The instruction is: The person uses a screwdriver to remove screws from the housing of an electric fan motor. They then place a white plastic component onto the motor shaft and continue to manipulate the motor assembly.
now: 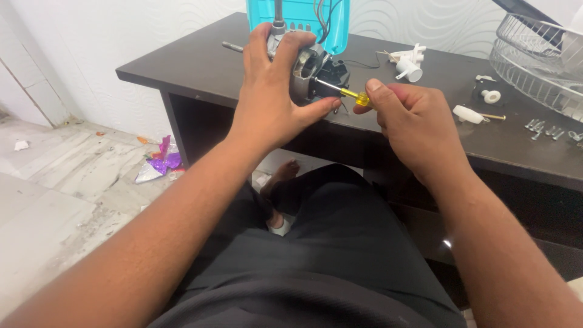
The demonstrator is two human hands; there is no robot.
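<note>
The left hand (267, 97) is wrapped around the motor (310, 73) at the near edge of the dark table (200, 64); the right hand (413, 124) grips a yellow screwdriver (346, 93); its tip touches the motor; small white parts (408, 64) lie nearby.

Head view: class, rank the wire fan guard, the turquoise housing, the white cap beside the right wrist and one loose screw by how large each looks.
1. Wire fan guard, cut off by the frame.
2. Turquoise housing, also cut off, so these two are unsure.
3. White cap.
4. Loose screw.
</note>
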